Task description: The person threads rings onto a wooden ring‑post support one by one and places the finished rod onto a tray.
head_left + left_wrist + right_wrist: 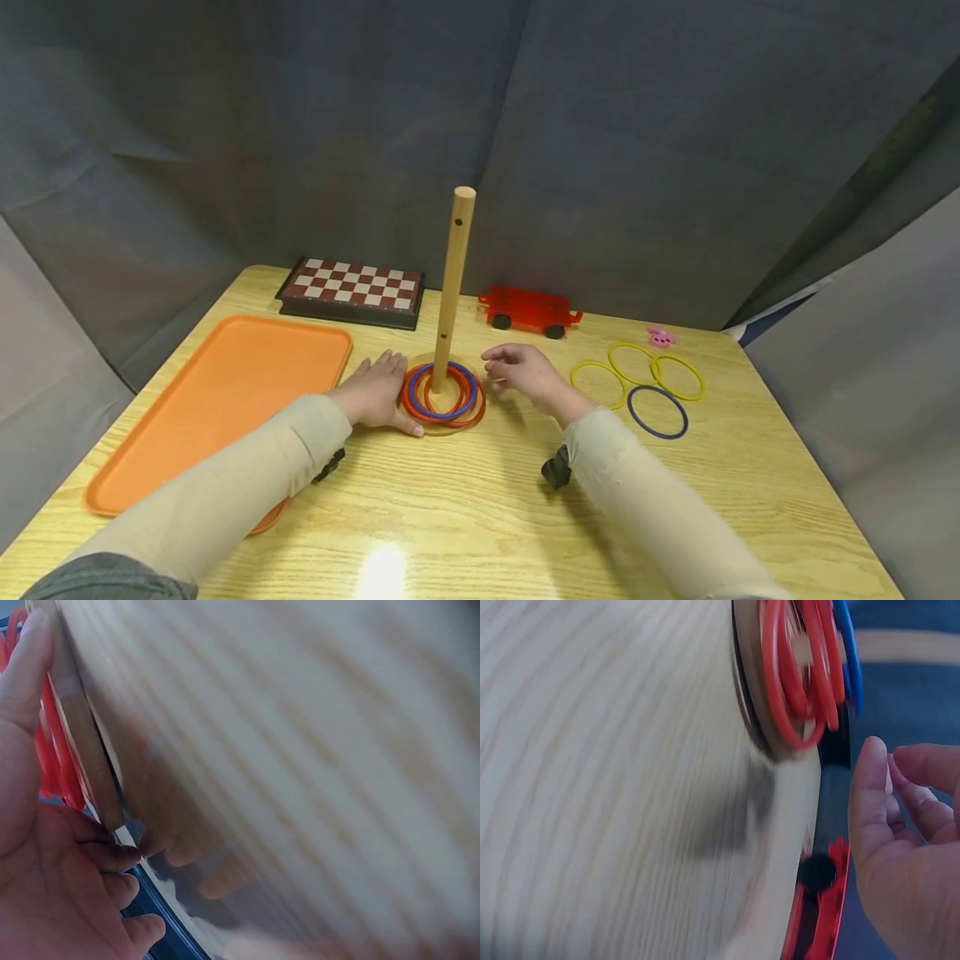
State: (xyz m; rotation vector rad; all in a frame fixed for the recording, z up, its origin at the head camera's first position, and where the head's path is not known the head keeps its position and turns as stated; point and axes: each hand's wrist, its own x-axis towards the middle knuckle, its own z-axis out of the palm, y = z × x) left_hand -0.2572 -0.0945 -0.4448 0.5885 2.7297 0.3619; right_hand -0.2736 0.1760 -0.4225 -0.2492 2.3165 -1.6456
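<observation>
A wooden peg (453, 275) stands upright on a round wooden base (96, 757). Several red rings (776, 667) and a blue ring (849, 645) lie stacked around its foot. My left hand (372, 392) rests at the left edge of the base, fingers straight and thumb spread along the near side; in the left wrist view the fingertips touch the base's edge. To the right of the rings, my right hand (528, 375) hovers above the table with loosely bent fingers. Nothing is between its thumb and fingers, and a small gap separates it from the rings.
An orange tray (225, 400) lies at the left. Behind are a checkered board box (352, 292) and a red toy wagon (528, 310). Three yellow rings (622, 392), a dark blue ring (633, 412) and a small pink object (662, 337) lie at the right on the wooden table (465, 517).
</observation>
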